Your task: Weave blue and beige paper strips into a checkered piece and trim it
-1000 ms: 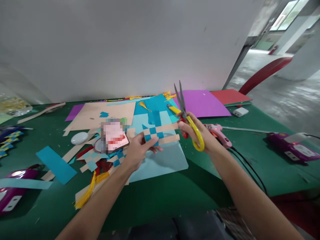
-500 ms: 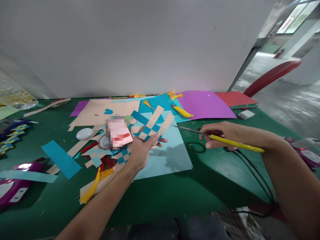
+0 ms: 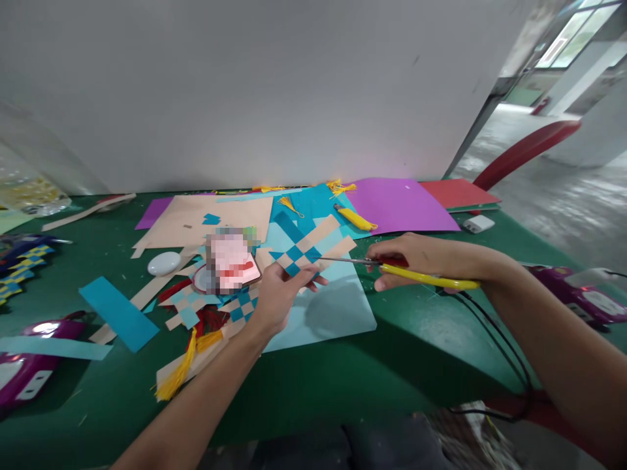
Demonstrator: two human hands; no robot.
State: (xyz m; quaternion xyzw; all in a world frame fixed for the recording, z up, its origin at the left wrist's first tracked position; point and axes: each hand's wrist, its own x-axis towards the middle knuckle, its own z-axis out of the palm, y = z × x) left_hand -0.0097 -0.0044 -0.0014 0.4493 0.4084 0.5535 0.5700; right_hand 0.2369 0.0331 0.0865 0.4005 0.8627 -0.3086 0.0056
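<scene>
My left hand [image 3: 289, 290] pinches a woven paper piece [image 3: 296, 254] by its lower edge. Blue and beige strips cross in a checkered pattern, with loose strip ends sticking out at the top and right. From the right, my right hand [image 3: 399, 258] grips yellow-handled scissors [image 3: 421, 275], seen edge-on. Their thin metal tips point left and reach the right side of the weave; whether the tips are between strips or only in front, I cannot tell. Under both lies a pale blue sheet [image 3: 337, 320].
Left of my hand are a phone [image 3: 238, 264], woven scraps [image 3: 189, 303], a yellow tassel [image 3: 179, 372], a white oval thing [image 3: 164, 263] and a blue strip [image 3: 119, 313]. Behind lie a yellow cutter [image 3: 356, 219] and a purple sheet [image 3: 401, 205]. A white plug [image 3: 479, 224] sits right.
My right hand has moved left with the scissors, bringing their tips from beside the woven piece onto it. The woven piece has tilted and shifted slightly right in my left hand.
</scene>
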